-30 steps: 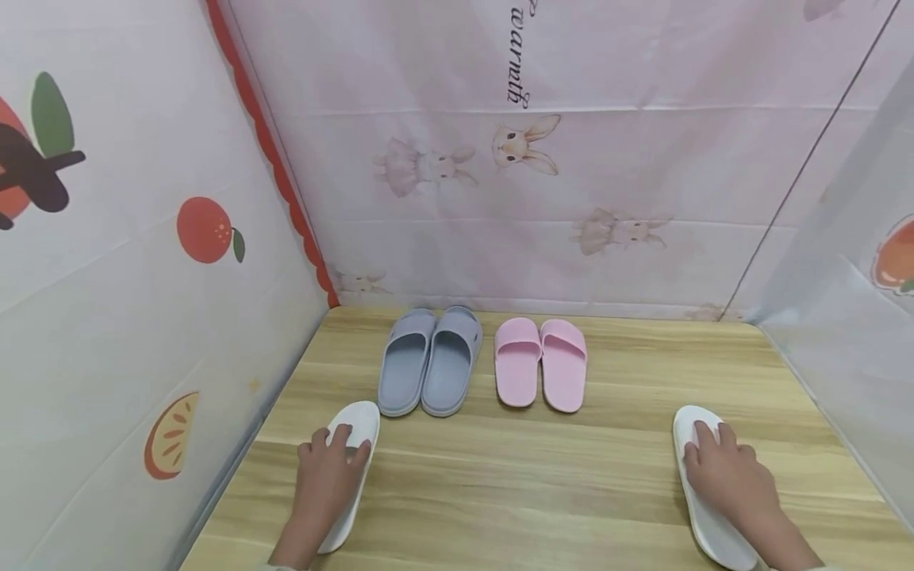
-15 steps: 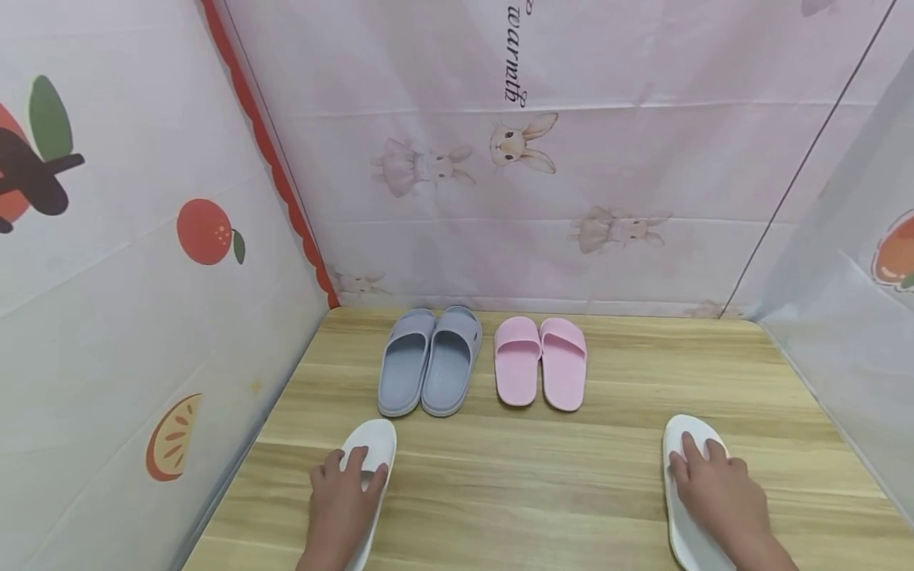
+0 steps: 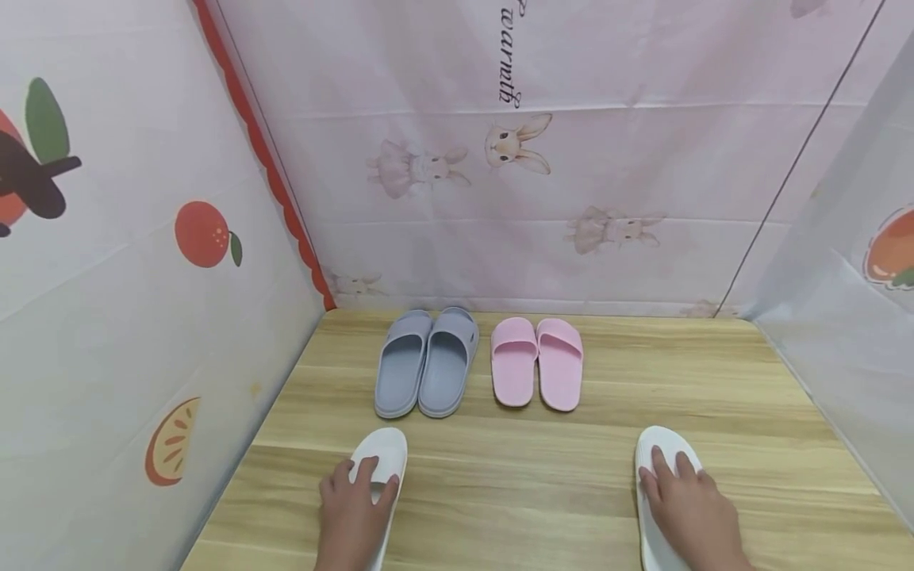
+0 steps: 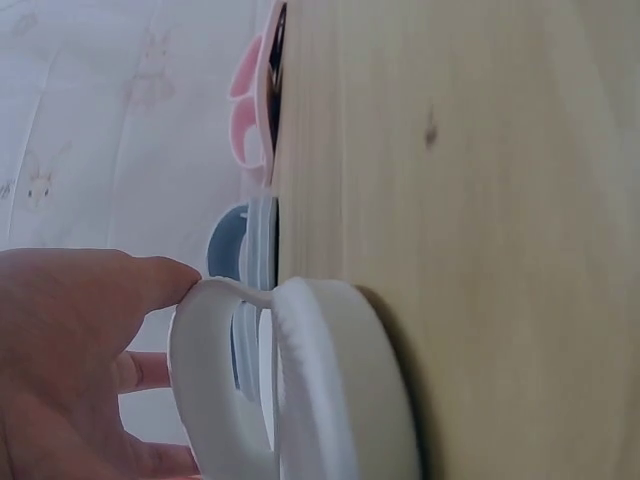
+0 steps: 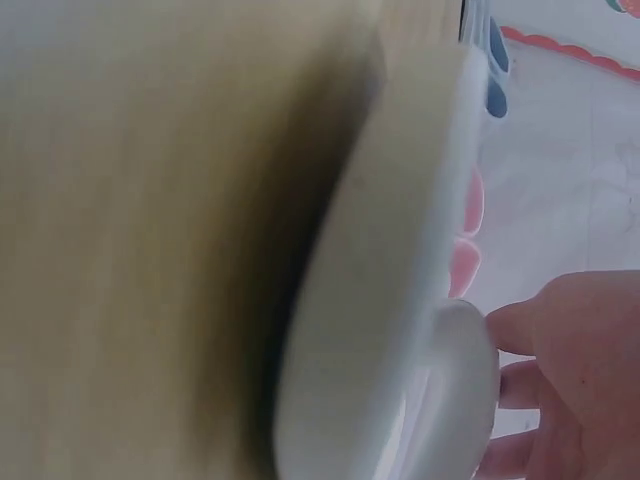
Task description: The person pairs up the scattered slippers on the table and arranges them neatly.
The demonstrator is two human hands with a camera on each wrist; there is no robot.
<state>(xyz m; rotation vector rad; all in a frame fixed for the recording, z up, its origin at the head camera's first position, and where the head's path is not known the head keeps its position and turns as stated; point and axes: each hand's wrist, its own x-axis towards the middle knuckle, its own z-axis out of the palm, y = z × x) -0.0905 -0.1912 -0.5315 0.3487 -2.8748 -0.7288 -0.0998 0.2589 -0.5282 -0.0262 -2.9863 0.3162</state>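
Observation:
On the left part of the wooden tabletop, my left hand (image 3: 353, 507) holds a white slipper (image 3: 391, 450) by its strap. The left wrist view has the thumb on one side of that strap (image 4: 195, 350), with other fingers across from it. My right hand (image 3: 694, 507) grips another white slipper (image 3: 667, 440) on the right side, fingers spread over its strap (image 5: 465, 375). Both slippers point toward the back wall, their heel ends cut off by the head view's lower edge. A shadow runs under the right one in the right wrist view.
Along the back stand a pair of grey slippers (image 3: 400, 377) and, right of them, a pair of pink slippers (image 3: 512, 379). Printed sheets cover the back wall (image 3: 443, 254), left wall (image 3: 86, 333) and right wall (image 3: 835, 333), enclosing the wooden surface (image 3: 521, 484).
Both hands have drawn inward and nearer the person with their white slippers, the left one moving right and the right one left. The grey and pink pairs stay put.

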